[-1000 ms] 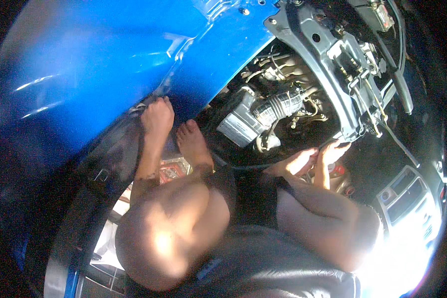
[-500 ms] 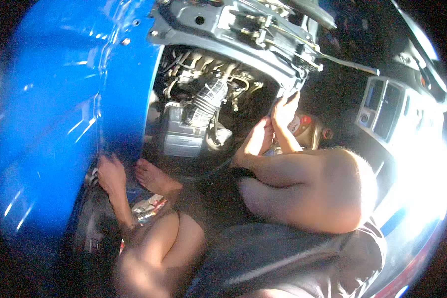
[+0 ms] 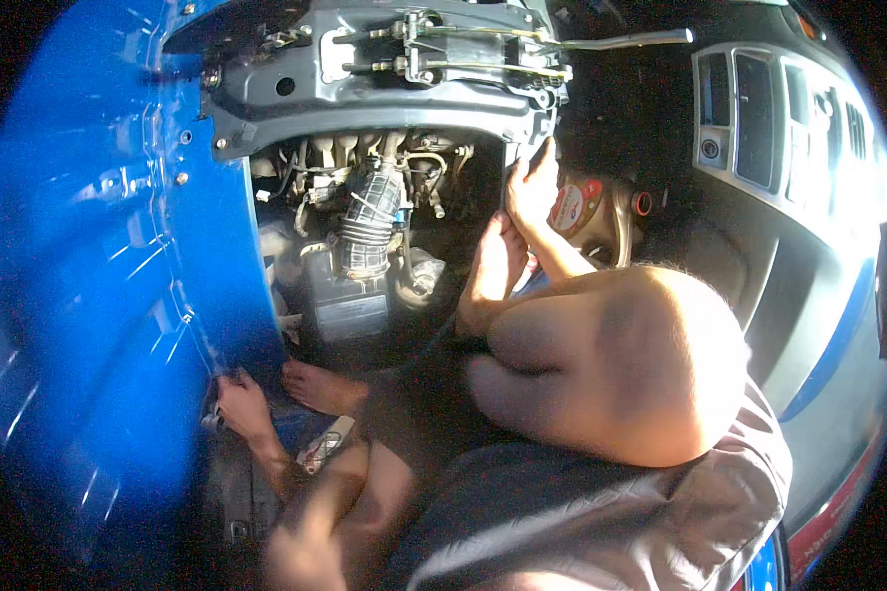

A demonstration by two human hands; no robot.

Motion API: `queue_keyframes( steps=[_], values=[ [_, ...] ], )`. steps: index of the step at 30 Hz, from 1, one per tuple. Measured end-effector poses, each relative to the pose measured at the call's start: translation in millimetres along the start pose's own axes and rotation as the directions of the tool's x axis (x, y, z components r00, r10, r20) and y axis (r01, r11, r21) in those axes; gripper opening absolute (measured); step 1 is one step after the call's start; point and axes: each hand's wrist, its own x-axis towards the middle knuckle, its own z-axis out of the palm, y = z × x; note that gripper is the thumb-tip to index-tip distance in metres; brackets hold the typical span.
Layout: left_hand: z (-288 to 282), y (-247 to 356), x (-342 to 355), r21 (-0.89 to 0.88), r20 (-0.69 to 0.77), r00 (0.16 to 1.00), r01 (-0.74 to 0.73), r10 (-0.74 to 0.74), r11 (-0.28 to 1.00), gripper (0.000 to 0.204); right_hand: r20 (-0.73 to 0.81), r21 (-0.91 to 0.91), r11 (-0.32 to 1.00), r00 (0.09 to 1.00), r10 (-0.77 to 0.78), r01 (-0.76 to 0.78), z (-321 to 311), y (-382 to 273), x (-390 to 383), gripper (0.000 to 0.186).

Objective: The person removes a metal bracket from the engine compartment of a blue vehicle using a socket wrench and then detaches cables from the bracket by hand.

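Note:
At the lower end of the blue body panel (image 3: 207, 286), my left hand (image 3: 243, 404) has its fingers curled closed around an edge beside a black part. My right hand (image 3: 532, 187) reaches up to the right lower corner of the grey metal frame (image 3: 355, 118), its fingers wrapped on the rim of the opening there. Inside that opening lie a ribbed black intake hose (image 3: 367, 231) and a black box (image 3: 350, 315) with a pale label. My left foot (image 3: 325, 387) rests near my left hand, and my right foot (image 3: 503, 261) just below my right hand.
A gold-brown jug (image 3: 606, 222) with a red cap stands right of my right hand. Metal cables and brackets (image 3: 453, 54) sit on top of the frame. Farther right is a grey panel with dark windows (image 3: 754, 118). A small packet (image 3: 325, 443) lies beside my left forearm.
The view has turned, so the frame looks more level and the engine bay sits farther left. Both hands stay at the same edges.

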Motion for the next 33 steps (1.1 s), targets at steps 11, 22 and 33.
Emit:
queue_keyframes(
  steps=[11,22,33],
  values=[
    [-6,3,6,-0.043,0.066,0.997,0.048,-0.045,0.998,0.051,-0.007,-0.038,0.999,1.0,0.022,-0.023,-2,6,0,0.062],
    [3,-6,-3,-0.213,-0.043,0.998,0.036,-0.047,0.976,0.038,0.016,-0.024,0.999,0.999,0.029,-0.028,2,-1,2,0.064],
    [11,-21,-15,-0.606,-0.094,0.948,0.188,-0.305,0.773,0.018,-0.133,0.362,0.541,0.617,-0.776,0.759,-13,-125,-14,0.05]
  ],
)
